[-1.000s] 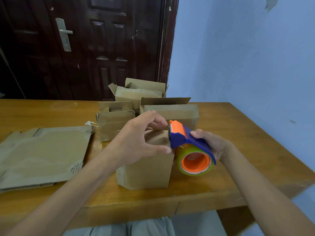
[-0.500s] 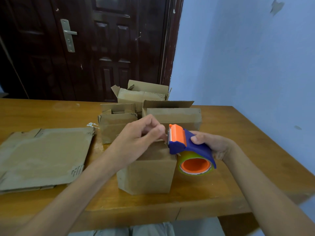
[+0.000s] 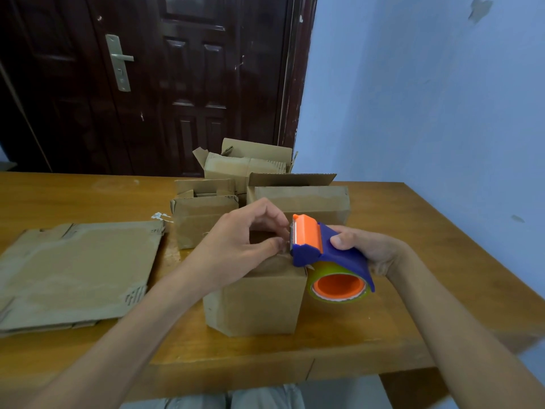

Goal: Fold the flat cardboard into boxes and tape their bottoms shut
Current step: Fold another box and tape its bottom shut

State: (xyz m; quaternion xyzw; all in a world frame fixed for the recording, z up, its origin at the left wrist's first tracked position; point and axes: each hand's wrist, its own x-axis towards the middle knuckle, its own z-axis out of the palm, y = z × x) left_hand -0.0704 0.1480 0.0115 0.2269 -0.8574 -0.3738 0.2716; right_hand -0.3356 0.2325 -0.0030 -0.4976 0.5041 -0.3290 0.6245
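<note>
While the right hand point(image 3: 373, 250) wraps around the blue and orange tape dispenser point(image 3: 327, 258), its grip curled firmly on the handle, the left hand point(image 3: 236, 246) pinches at the tape end right by the dispenser's toothed edge, thumb and fingertips drawn narrow together. Both hover directly over the near box point(image 3: 256, 299), which stands folded on the worktop point(image 3: 383, 335) with its upper face turned toward the dispenser. Whether any tape already lies on that face I cannot tell; the hands cover it. My read: this one is folded and is just now being taped.

Behind the near box, 3 more folded boxes cluster: 1 at its back left point(image 3: 203, 219), 1 at its back right point(image 3: 300, 199), and 1 further back point(image 3: 247, 166), all with flaps standing open on top. Their bottoms face down, so taped or not is hidden. To the left of the near box, a stack of flat cardboard point(image 3: 76, 270) lies waiting, so folding work remains.

No brand, label or legible writing shows anywhere, on cardboard or dispenser.
</note>
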